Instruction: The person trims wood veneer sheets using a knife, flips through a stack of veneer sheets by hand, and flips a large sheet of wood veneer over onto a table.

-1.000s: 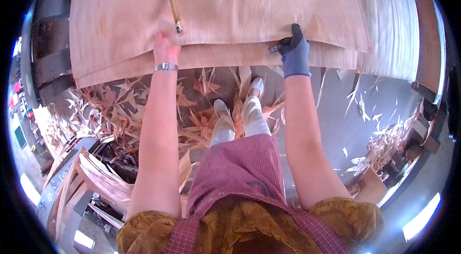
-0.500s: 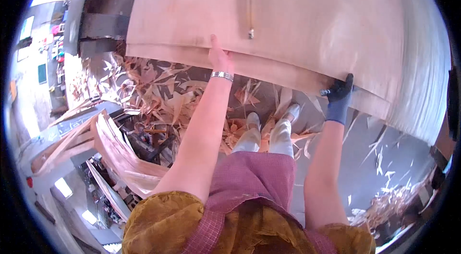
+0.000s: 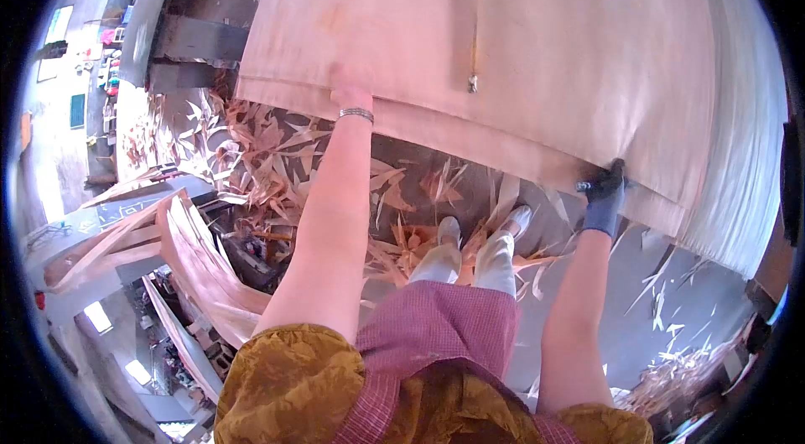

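Observation:
A wide, thin wood veneer sheet (image 3: 570,50) spreads over a stack, with a second layer's edge showing below its near edge. My left hand (image 3: 350,92), bare with a metal band at the wrist, is at this near edge, left of the middle. Its fingers are smeared by motion, so their grip is unclear. Farther right, my right hand (image 3: 605,184) wears a dark glove and is closed on the veneer edge, thumb on top and the other fingers partly hidden. A thin yellowish rod (image 3: 475,33) with a pale tip appears over the sheet between my hands.
Torn veneer scraps (image 3: 268,150) litter the floor around my shoes (image 3: 450,230). At the left lie bent veneer strips (image 3: 197,259) beside a grey beam with chalk-like marks (image 3: 126,211). Dark machine parts (image 3: 201,37) stand at the stack's left end. More shreds (image 3: 683,377) are heaped at lower right.
My left hand has slid left along the veneer edge and become blurred. My right hand keeps its grip near the right corner. The whole view has shifted slightly, with the sheet appearing lower and farther right.

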### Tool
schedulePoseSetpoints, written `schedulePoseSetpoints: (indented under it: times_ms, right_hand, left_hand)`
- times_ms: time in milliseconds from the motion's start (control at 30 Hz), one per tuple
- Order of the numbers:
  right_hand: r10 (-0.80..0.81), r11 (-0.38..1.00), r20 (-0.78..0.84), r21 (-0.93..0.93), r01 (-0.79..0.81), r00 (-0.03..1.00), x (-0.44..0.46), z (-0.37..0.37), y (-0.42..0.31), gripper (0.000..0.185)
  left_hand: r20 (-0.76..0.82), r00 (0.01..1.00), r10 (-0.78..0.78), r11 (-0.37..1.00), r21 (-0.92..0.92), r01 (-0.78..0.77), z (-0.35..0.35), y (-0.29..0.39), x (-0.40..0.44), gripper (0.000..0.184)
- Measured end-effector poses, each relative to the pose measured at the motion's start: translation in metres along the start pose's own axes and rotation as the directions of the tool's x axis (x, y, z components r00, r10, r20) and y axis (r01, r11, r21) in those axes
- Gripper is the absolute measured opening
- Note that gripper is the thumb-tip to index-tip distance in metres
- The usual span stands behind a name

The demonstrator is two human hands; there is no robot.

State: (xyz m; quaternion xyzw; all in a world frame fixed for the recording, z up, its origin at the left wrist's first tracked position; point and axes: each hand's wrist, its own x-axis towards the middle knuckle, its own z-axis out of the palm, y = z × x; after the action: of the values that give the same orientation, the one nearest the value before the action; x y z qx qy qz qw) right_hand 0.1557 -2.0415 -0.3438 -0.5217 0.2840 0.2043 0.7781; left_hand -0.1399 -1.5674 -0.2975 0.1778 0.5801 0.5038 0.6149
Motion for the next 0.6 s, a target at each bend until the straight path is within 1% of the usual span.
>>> schedulePoseSetpoints:
  times_ms: [33,100,133,167,233,300,367,433,467,533,600]
  right_hand:
    - [0.047,0.999,0.049,-0.005,-0.047,0.998,0.016,-0.017,0.004,0.034]
    - [0.147,0.989,0.149,-0.025,-0.144,0.978,0.038,-0.039,0.008,0.035]
    - [0.126,0.992,0.064,0.002,-0.127,0.990,0.033,-0.021,0.007,0.035]
    - [0.181,0.981,0.087,-0.091,-0.173,0.980,0.022,-0.014,-0.001,0.039]
    - [0.241,0.962,0.079,-0.152,-0.228,0.967,0.032,-0.021,-0.002,0.046]
    - [0.240,0.958,0.060,-0.174,-0.227,0.969,0.033,-0.019,-0.001,0.052]
    - [0.201,0.961,0.021,-0.199,-0.193,0.979,0.029,-0.012,-0.003,0.057]
    - [0.156,0.956,-0.034,-0.247,-0.159,0.987,0.021,-0.004,-0.003,0.057]
    - [0.156,0.951,-0.027,-0.267,-0.157,0.987,0.021,-0.002,-0.003,0.057]
    - [0.158,0.940,-0.014,-0.304,-0.154,0.987,0.036,-0.014,-0.001,0.056]
    - [0.238,0.941,0.077,-0.266,-0.210,0.968,0.037,-0.021,-0.004,0.054]
  left_hand:
    - [-0.038,0.997,-0.069,0.998,0.012,0.069,0.001,0.008,0.008,0.058]
    - [-0.130,0.984,-0.120,0.992,0.010,0.123,0.002,0.008,0.024,0.054]
    - [-0.181,0.978,-0.104,0.994,-0.002,0.105,0.003,-0.002,0.032,0.051]
    - [-0.236,0.968,-0.089,0.996,-0.013,0.089,0.003,-0.013,0.038,0.049]
    - [-0.157,0.986,-0.047,0.999,-0.007,0.046,0.018,0.006,0.001,0.045]
    - [-0.131,0.991,-0.005,1.000,-0.017,0.003,0.019,0.009,-0.004,0.041]
    - [-0.156,0.987,0.031,0.998,-0.049,-0.040,0.019,0.003,0.008,0.036]
    - [-0.252,0.967,0.040,0.999,-0.004,-0.042,0.034,0.011,-0.003,0.034]
    - [-0.300,0.953,0.046,0.999,0.017,-0.043,0.040,0.016,-0.011,0.033]
    - [-0.281,0.958,0.056,0.998,0.003,-0.057,0.040,0.011,-0.005,0.034]
    - [-0.265,0.963,0.060,0.998,-0.011,-0.065,0.041,0.008,0.001,0.036]
